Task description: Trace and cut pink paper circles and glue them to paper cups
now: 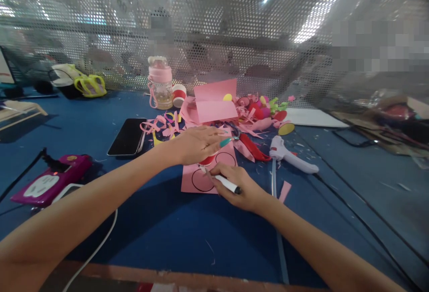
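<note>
Though the purple device (pixel 50 178) at the left carries a pale patch on its top, whatever is printed there is too small to read, and the pink bottle (pixel 160 82) at the back shows no legible label either; the only clear marks are black circles (pixel 202 180) drawn on the pink sheet (pixel 197 184) in the middle of the blue table (pixel 167 229). That sheet lies flat under both hands. The left hand (pixel 197 144) rests palm down with its fingers stretched out, pressing on a round red-and-white object (pixel 208 160) that sits on the sheet's upper part. The right hand (pixel 239 187) is closed around a white marker (pixel 228 184), whose tip touches the sheet just beside the round object and between two circles. Most of the round object is hidden by the left palm, so what it is cannot be told. Near the hands lie a dark phone (pixel 128 136) to the left, red-handled scissors (pixel 248 142) and a pale glue gun (pixel 290 156) to the right, and a folded pink card (pixel 214 100) among paper scraps (pixel 161 127) behind. A white cable (pixel 97 247) runs off the near edge. Beyond the perforated mesh screen (pixel 234 24) everything is blurred.
</note>
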